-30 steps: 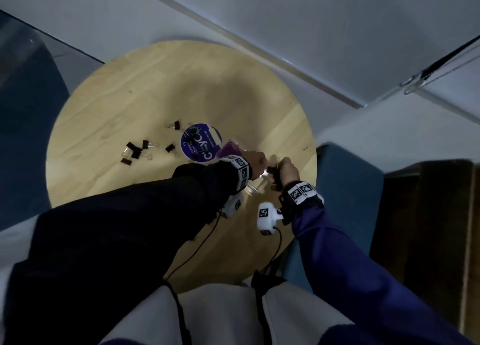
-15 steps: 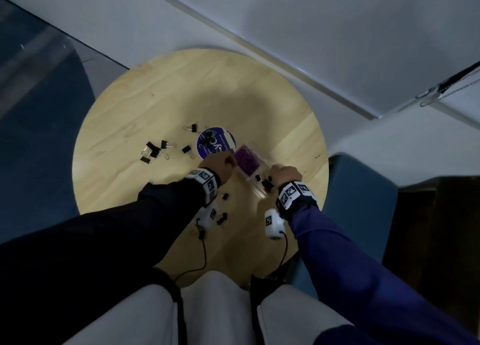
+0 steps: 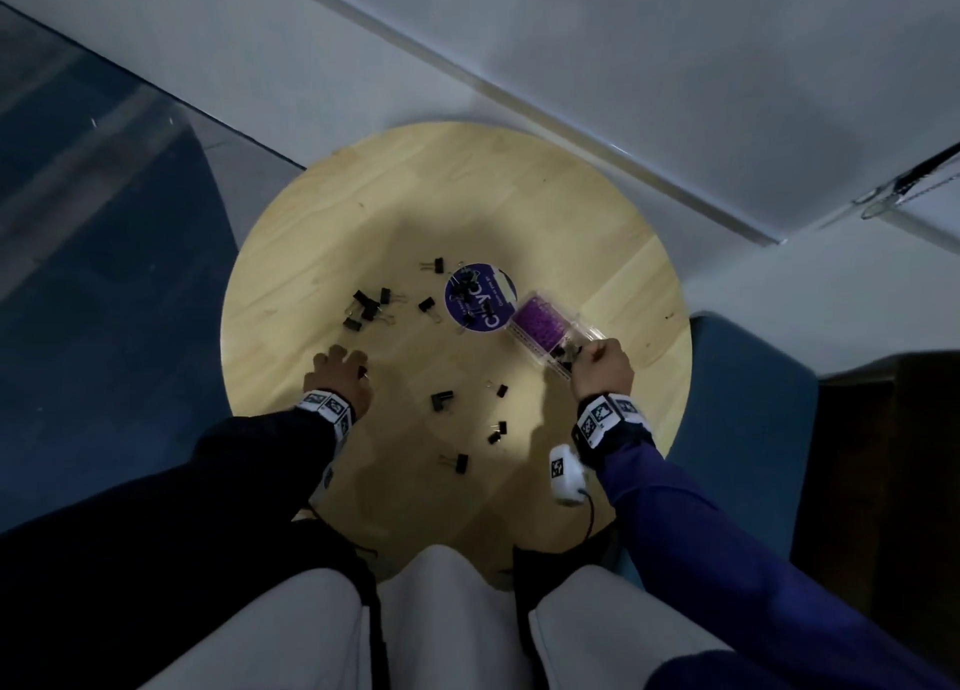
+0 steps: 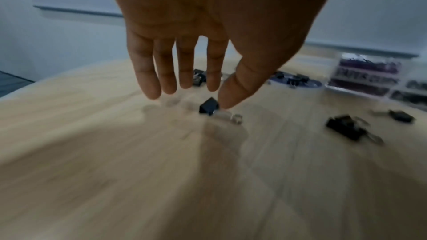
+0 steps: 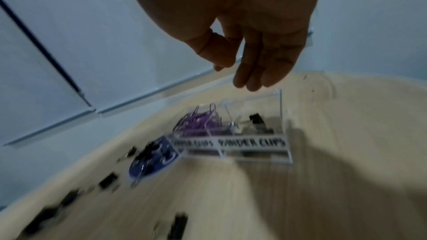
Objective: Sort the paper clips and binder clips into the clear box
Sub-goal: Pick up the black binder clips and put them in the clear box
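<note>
The clear box (image 3: 553,336) lies right of centre on the round wooden table (image 3: 415,195). Purple paper clips (image 3: 537,320) fill its far compartment and a few black binder clips (image 5: 255,119) lie in the near one. My right hand (image 3: 602,362) hovers over the near compartment; in the right wrist view its fingers (image 5: 254,78) hang relaxed and hold nothing. My left hand (image 3: 337,369) is spread over the table's left side. Its thumb tip touches a small black binder clip (image 4: 209,109); the other fingers are straight.
A blue round lid (image 3: 480,299) with binder clips on it sits just left of the box. More black binder clips lie in a cluster (image 3: 369,307) at the left and scattered at the front (image 3: 441,401). A blue seat (image 3: 748,429) borders the table's right edge.
My left hand has left the box and swung left to a loose binder clip. The right hand has stayed at the box's near end. The head view has pulled back.
</note>
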Available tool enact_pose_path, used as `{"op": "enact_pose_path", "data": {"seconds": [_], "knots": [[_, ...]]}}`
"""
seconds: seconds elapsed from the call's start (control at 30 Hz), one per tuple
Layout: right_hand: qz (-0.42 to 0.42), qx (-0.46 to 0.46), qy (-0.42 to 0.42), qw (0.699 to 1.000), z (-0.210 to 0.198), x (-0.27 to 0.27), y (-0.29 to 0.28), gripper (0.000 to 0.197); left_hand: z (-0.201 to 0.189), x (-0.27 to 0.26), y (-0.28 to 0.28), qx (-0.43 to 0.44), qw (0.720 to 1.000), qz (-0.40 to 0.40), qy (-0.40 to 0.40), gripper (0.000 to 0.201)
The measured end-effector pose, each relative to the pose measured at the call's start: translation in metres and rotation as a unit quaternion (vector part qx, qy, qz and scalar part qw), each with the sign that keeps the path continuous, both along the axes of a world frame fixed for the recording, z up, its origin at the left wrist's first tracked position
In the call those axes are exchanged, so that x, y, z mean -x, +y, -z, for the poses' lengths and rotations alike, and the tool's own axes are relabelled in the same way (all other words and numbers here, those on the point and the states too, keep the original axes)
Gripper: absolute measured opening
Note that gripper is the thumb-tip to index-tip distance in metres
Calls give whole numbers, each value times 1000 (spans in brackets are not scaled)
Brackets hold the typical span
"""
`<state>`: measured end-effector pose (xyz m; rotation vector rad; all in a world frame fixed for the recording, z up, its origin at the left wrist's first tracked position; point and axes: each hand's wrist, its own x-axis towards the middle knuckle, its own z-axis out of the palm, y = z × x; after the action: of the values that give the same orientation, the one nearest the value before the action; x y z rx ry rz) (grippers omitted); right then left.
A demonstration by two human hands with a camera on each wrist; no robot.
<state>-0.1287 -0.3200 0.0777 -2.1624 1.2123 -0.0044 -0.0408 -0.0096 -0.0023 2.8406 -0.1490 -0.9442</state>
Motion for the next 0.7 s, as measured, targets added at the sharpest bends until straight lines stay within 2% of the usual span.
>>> {"op": "enact_pose_path", "data": {"seconds": [0.07, 0.2, 0.33, 0.4, 0.53, 0.63, 0.7], "knots": [[-32, -16, 5, 999, 6, 20, 28, 6, 2, 7, 5, -6, 999, 38, 27, 44], [-93, -52, 114, 988, 27, 57, 84, 13, 2, 21, 11, -1, 991, 123, 50, 46], [-86, -79, 183, 976, 53, 79, 123, 31, 4, 36, 17, 0, 974, 216, 62, 45], [-57, -72, 190, 977, 59, 81, 138, 27, 4, 41, 20, -11, 970, 234, 68, 48], [-29, -16, 159, 987, 64, 80, 144, 25, 4, 44, 21, 27, 971, 222, 86, 46], [-56, -8, 165, 985, 69, 80, 138, 21, 3, 45, 21, 78, 976, 161, 124, 47], [-69, -12, 166, 984, 68, 78, 135, 21, -1, 43, 14, 97, 980, 128, 116, 41]]}}
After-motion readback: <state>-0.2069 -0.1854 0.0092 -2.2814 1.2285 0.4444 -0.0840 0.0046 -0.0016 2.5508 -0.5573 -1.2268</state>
